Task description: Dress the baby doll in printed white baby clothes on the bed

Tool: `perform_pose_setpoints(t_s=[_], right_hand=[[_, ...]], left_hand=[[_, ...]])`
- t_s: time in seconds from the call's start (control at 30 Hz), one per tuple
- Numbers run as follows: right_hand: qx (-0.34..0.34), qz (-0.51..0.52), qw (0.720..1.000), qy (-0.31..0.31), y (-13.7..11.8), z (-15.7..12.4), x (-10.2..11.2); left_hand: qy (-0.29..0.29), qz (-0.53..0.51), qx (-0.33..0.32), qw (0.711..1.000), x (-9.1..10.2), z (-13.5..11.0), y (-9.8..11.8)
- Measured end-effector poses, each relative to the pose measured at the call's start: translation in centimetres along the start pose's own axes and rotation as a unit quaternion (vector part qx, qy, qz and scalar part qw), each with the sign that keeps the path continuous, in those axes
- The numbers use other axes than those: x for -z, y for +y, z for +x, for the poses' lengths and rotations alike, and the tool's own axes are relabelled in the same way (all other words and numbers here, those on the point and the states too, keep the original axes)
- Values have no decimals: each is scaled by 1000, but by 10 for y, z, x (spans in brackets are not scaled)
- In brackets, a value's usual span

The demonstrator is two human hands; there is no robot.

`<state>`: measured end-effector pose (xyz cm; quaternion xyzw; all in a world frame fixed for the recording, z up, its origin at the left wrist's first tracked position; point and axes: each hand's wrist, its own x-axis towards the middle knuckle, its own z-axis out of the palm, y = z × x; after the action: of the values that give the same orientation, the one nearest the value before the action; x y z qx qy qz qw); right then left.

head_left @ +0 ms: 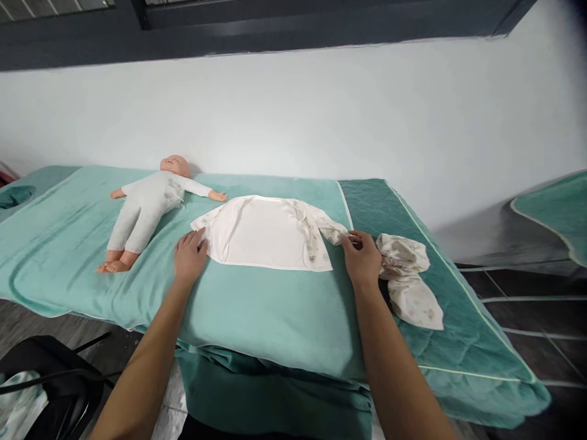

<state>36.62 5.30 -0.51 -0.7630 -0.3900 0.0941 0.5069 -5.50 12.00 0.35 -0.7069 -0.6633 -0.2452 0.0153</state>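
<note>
A white baby shirt (pixel 266 235) lies spread open on the green-covered bed, its plain inside facing up and a small print showing on the sleeves. At the left sleeve end, my left hand (pixel 189 255) has thumb and fingers closed on the cuff. My right hand (pixel 362 258) pinches the other cuff between thumb and fingertips, holding that sleeve out to the right. Just beyond my right hand rests a bunched printed cloth garment (pixel 410 281). A baby doll (pixel 149 198) in a white body lies face up at the left, one hand near the shirt.
The bed's light green cover (pixel 270 318) meets a darker quilted cover (pixel 463 354) on the right. Behind stands a white wall (pixel 293 116) below a dark window frame (pixel 275 30). A black chair (pixel 55 366) with a patterned cloth stands at lower left.
</note>
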Motion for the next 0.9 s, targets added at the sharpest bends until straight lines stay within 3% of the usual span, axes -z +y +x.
perform_pose_setpoints(t_s=[0.13, 0.4, 0.63, 0.7, 0.83, 0.9], right_hand=[[21, 127, 992, -15, 7, 0, -4], [-27, 262, 965, -15, 9, 6, -10], [-72, 134, 988, 0, 7, 32, -23], [-37, 104, 994, 18, 6, 39, -25], [101, 76, 988, 82, 6, 45, -20], [101, 63, 989, 92, 10, 43, -15]], left_hand=[[-6, 1, -9, 1000, 1, 0, 0], [-5, -3, -1, 1000, -3, 1, -3], [7, -7, -5, 1000, -3, 1, -3], [6, -6, -5, 1000, -3, 0, -3], [-3, -4, -1, 1000, -2, 0, -2], [-6, -5, 3, 1000, -2, 0, -1]])
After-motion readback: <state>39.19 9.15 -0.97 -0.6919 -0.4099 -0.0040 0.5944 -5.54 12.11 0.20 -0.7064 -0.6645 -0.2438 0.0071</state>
